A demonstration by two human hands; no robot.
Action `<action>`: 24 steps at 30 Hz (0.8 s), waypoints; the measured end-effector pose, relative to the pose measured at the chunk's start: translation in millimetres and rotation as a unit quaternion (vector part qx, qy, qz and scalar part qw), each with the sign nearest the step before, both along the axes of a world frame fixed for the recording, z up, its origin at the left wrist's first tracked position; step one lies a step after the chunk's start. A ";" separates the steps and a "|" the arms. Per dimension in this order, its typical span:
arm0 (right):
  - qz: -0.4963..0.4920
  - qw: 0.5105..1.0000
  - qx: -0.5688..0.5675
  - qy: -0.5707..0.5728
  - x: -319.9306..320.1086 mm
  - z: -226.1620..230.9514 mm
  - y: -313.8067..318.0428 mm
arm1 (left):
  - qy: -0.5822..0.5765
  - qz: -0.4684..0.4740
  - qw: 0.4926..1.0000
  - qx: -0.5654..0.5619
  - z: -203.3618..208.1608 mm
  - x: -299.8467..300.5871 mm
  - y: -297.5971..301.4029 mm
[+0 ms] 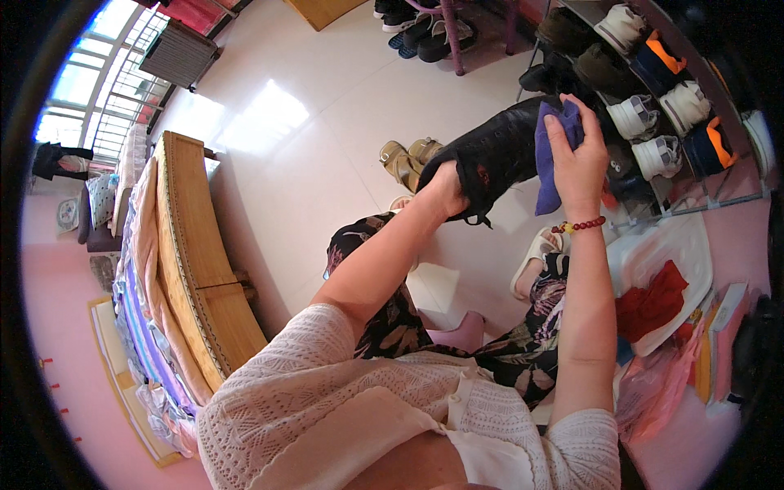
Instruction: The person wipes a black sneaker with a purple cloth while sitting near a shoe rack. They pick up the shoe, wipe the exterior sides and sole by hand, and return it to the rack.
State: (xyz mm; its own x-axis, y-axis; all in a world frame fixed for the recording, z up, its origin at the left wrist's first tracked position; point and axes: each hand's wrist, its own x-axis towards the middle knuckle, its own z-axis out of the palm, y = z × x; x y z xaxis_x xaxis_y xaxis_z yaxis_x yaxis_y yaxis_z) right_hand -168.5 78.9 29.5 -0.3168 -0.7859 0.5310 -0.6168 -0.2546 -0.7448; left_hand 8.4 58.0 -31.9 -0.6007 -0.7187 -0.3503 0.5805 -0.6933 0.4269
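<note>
Head view: I see the black shoe (508, 145) pointing to two o'clock, left hand (443, 193) inside with grip hidden, right hand (581, 157) pinching purple cloth (548, 170) at the toe.

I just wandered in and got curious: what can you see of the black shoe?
The black shoe has a leather-like upper, what look like lace ends dangling beside its opening, and a small reddish mark near there. It is held in the air, slanting, toe toward the upper right. The left hand reaches inside it; the right hand holds a purple cloth that overlaps the toe end and seems to touch it.
</note>
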 end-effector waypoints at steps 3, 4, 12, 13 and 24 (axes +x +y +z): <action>0.031 0.993 -0.039 -0.109 15.1 8.8 -2.2 | 0.060 0.029 0.996 0.061 -4.0 -7.3 3.4; 0.024 0.992 -0.054 -0.109 19.1 10.6 -2.4 | 0.076 0.046 0.993 0.080 -6.4 -12.6 5.0; 0.132 0.947 0.162 0.246 40.8 -11.6 -4.3 | -0.065 0.035 0.994 0.081 -8.6 -13.4 11.6; 0.142 0.950 0.160 0.227 42.8 -8.7 -2.4 | -0.056 0.038 0.993 0.099 0.8 -11.6 14.1; 0.214 0.946 0.140 0.201 35.3 -13.3 4.7 | -0.024 0.109 0.993 0.043 0.3 -3.6 -7.0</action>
State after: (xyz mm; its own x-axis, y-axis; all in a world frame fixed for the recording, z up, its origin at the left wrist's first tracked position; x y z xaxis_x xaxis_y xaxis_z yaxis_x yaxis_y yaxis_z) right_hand -133.3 83.6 16.3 0.2445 -0.9243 0.2930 -0.7496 -0.3718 -0.5475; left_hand 4.8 51.0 -31.6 -0.4159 -0.7959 -0.4399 0.7010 -0.5888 0.4025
